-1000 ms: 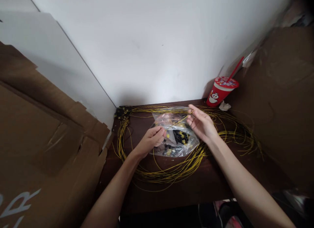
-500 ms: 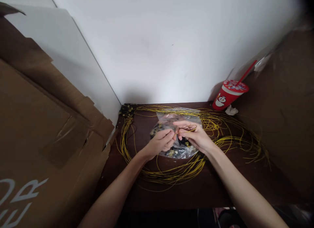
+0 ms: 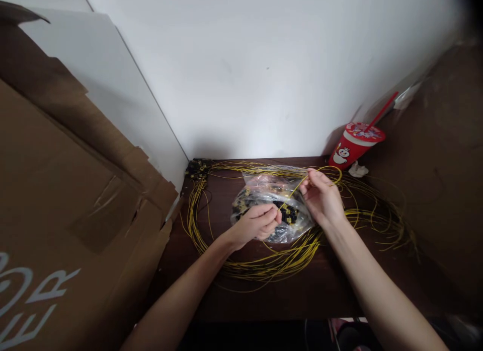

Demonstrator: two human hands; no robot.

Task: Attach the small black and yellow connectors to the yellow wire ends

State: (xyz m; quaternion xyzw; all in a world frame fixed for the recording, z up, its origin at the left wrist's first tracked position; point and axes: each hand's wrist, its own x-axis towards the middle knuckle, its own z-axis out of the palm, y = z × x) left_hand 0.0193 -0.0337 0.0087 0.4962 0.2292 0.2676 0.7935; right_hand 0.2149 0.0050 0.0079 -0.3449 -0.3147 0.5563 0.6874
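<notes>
Between my two hands a yellow wire (image 3: pixel 292 192) runs straight and taut on a slant. My left hand (image 3: pixel 262 221) is closed on its lower end, in front of a clear plastic bag (image 3: pixel 285 235). Higher and to the right, my right hand (image 3: pixel 321 192) pinches the same wire, which loops out behind the fingers. Small black and yellow pieces (image 3: pixel 290 214) show inside the bag; what they are I cannot make out. Long bundles of yellow wire (image 3: pixel 271 270) curve around the bag on the dark table.
A cluster of black pieces (image 3: pixel 198 167) sits at the table's back left corner. At the back right stand a red cup (image 3: pixel 347 147) with a straw and a crumpled tissue (image 3: pixel 357 169). A cardboard box (image 3: pixel 75 190) rises on the left; a brown panel (image 3: pixel 441 164) borders the right.
My right hand has moved up and to the right, away from my left hand. The wire between them is now stretched, and more of the bag shows.
</notes>
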